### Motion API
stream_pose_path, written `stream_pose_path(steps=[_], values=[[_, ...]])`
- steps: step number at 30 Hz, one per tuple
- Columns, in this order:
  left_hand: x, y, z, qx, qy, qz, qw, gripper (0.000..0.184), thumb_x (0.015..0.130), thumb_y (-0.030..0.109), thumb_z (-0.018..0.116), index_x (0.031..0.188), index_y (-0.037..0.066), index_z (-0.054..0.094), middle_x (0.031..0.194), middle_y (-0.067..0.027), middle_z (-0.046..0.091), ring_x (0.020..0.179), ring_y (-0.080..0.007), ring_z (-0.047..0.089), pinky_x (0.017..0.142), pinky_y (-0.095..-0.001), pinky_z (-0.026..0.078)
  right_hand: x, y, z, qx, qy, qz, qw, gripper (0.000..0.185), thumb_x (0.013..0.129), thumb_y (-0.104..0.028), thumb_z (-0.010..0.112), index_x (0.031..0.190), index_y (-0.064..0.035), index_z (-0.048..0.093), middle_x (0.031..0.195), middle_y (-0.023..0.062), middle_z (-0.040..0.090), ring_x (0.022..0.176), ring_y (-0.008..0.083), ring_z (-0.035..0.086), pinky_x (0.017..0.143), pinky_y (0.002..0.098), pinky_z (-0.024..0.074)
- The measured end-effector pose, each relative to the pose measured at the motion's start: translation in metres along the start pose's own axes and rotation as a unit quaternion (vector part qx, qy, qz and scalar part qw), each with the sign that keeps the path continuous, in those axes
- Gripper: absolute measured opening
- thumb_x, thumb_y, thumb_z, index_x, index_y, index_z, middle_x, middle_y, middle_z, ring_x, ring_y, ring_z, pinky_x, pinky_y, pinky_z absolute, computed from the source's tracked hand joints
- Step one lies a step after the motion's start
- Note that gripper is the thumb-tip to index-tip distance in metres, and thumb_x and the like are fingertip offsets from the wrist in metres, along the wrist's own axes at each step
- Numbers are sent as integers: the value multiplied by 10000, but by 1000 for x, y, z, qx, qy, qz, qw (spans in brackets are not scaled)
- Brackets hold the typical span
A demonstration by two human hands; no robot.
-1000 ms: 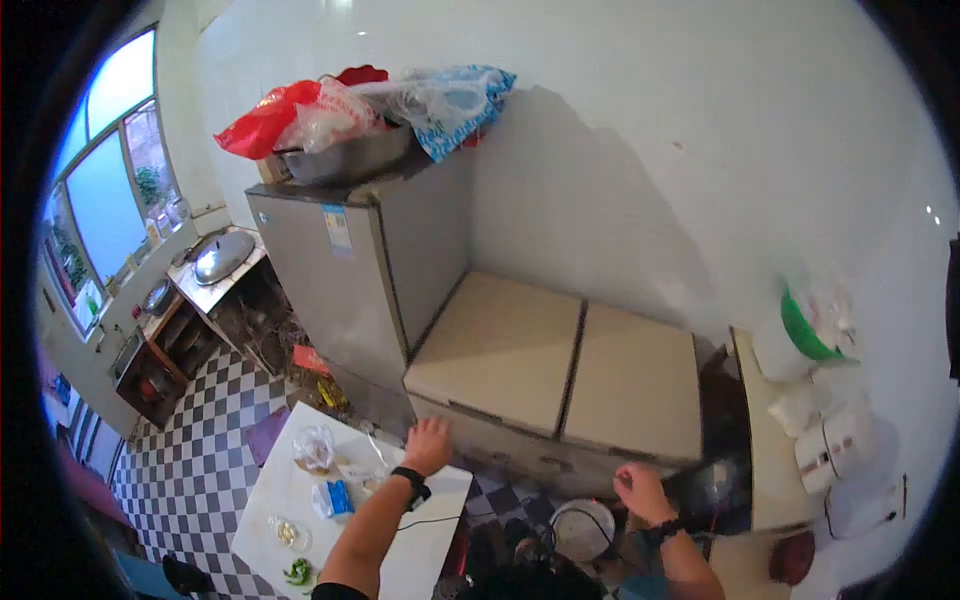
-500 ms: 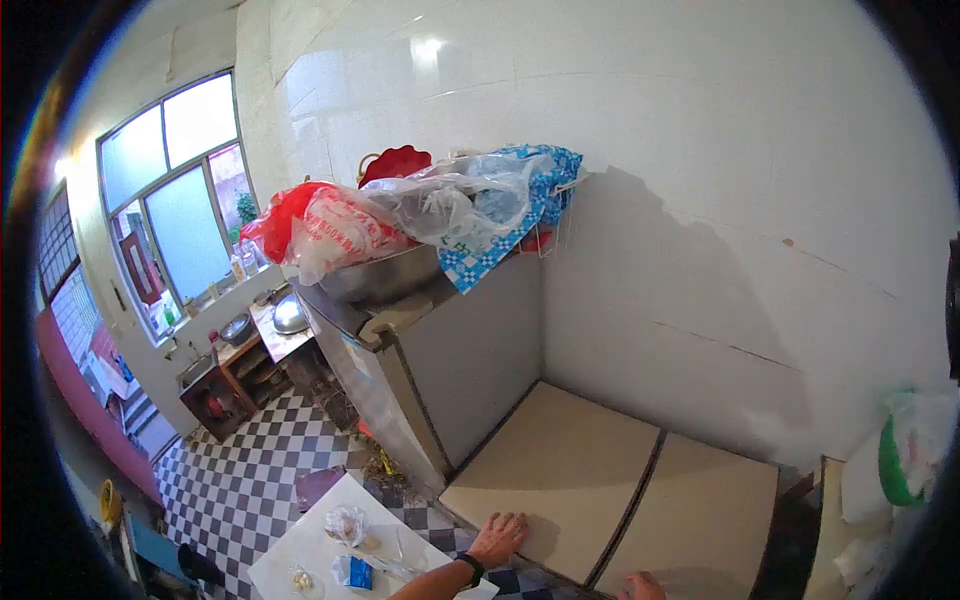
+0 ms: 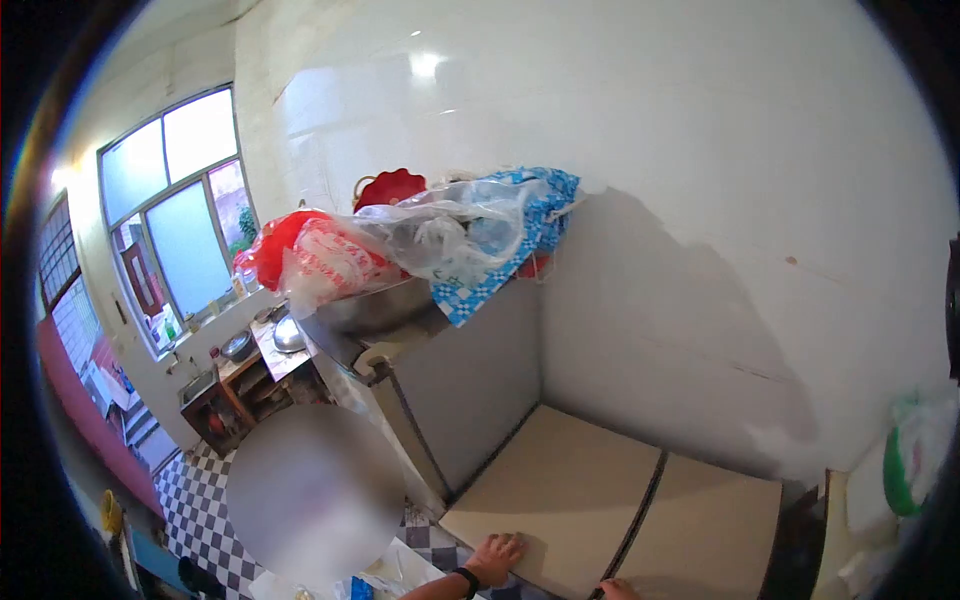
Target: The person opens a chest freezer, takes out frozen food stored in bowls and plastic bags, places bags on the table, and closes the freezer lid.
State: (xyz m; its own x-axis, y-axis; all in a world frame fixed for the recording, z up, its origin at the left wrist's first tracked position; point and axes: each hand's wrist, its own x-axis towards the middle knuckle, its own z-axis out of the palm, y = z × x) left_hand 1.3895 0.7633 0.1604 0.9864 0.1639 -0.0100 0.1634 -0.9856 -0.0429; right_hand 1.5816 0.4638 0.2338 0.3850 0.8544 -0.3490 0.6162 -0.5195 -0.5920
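My left hand (image 3: 497, 558), with a dark band on its wrist, lies on the front left edge of a beige panel (image 3: 560, 480). Its fingers are stretched out over the surface, and no object shows in them. At the bottom edge of the view is a small part of my right hand (image 3: 617, 590), by the near end of the dark strip (image 3: 640, 505) between this panel and a second beige panel (image 3: 715, 520). Its fingers are mostly cut off, so I cannot tell their shape.
A grey-sided cabinet (image 3: 470, 385) stands behind the left panel, topped by a metal basin (image 3: 375, 308), a red-and-white plastic bag (image 3: 335, 260) and a blue checked bag (image 3: 545, 220). A white table (image 3: 415, 568) is at lower left. A blurred round patch hides part of the floor.
The view has tilted up slightly, so the scene sits lower. My right hand has moved left to the dark strip. My left hand remains on the panel's edge. A blurred patch now covers the lower left.
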Motion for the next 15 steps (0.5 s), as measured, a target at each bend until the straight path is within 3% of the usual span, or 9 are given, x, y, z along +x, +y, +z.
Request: stream_pose_path(steps=[2, 5, 8, 15], values=[[-2, -2, 9, 5, 18, -5, 1000, 613, 899, 228, 584, 1486, 73, 496, 1549, -206, 441, 1402, -395, 455, 1153, -609, 341, 3, -8, 6, -31, -27, 66, 997, 499, 1036, -235, 595, 1460, 6, 493, 1482, 244, 513, 1397, 408, 462, 1163, 495, 401], [-7, -3, 24, 15, 73, 14, 997, 578, 927, 245, 565, 1481, 90, 508, 1546, -209, 449, 1392, -409, 465, 1142, -612, 363, 1, -1, 21, -41, -26, 39, 998, 477, 1034, -237, 601, 1432, 13, 517, 1454, 243, 533, 1371, 413, 478, 1149, 501, 411], [-13, -20, 19, 14, 30, 71, 997, 566, 930, 265, 573, 1473, 116, 520, 1549, -210, 447, 1406, -414, 451, 1122, -620, 391, 2, 9, 33, -94, 6, -16, 995, 486, 1031, -242, 610, 1429, 21, 520, 1464, 248, 525, 1380, 417, 469, 1150, 502, 410], [7, -5, 47, 99, 103, 137, 980, 620, 932, 279, 597, 1531, 188, 468, 1616, -128, 352, 1444, -414, 403, 1120, -672, 391, -1, 4, 32, -73, -22, 30, 997, 563, 1037, -246, 612, 1517, -13, 434, 1534, 235, 467, 1454, 408, 401, 1188, 509, 380]])
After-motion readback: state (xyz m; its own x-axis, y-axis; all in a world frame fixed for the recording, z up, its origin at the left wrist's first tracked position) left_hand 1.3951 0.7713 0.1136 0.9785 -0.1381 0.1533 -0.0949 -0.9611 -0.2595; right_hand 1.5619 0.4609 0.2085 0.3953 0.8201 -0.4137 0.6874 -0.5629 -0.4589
